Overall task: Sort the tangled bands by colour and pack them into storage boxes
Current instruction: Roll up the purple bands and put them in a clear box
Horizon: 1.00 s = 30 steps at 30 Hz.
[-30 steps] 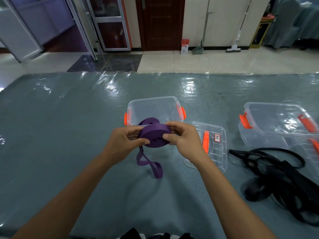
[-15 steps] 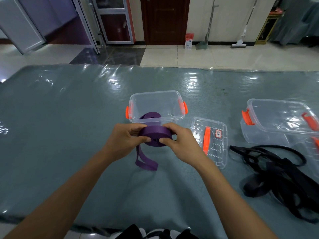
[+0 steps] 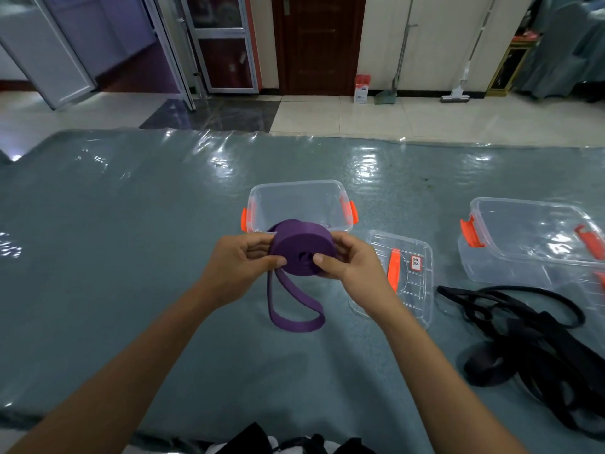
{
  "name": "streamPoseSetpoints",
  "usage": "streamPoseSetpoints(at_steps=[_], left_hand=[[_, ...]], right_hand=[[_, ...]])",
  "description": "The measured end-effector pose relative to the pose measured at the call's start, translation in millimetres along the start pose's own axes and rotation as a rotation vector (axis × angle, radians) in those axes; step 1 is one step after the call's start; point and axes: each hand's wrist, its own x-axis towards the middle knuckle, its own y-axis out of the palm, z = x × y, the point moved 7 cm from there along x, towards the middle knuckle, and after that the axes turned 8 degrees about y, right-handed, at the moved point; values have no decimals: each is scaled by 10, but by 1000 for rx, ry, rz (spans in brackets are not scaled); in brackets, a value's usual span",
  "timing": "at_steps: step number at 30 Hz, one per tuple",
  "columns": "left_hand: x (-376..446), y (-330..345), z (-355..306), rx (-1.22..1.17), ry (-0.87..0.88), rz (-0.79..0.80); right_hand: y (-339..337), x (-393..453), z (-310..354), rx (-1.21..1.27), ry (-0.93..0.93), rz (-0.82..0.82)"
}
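Purple band (image 3: 302, 249) coil gripped by fingers of both hands, L (image 3: 240, 265) & R (image 3: 348, 267); coil hides box (image 3: 299, 204) front wall.

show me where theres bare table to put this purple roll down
Free: the wide stretch of table left of the left hand and open box. Crowded right: lid, second box, black bands.
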Motion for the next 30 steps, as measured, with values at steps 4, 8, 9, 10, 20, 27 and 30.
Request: streamPoseSetpoints(at_steps=[4,8,9,10,20,27,30], left_hand=[[38,-5,-89,226,95,81],[104,8,-155,366,178,144],[119,8,-164,384,189,148],[129,11,-171,399,197,151],[106,3,-56,160,66,36],[103,-72,28,61,-12,44],[87,-36,-31,135,33,76]], right_hand=[[-27,-27,249,-480,-158,-33],[57,14,336,-712,-185,45],[60,25,349,-714,-183,47],[67,33,358,-701,-181,53],[-31,48,270,-167,-26,36],[8,30,155,23,5,58],[27,31,204,-323,-119,17]])
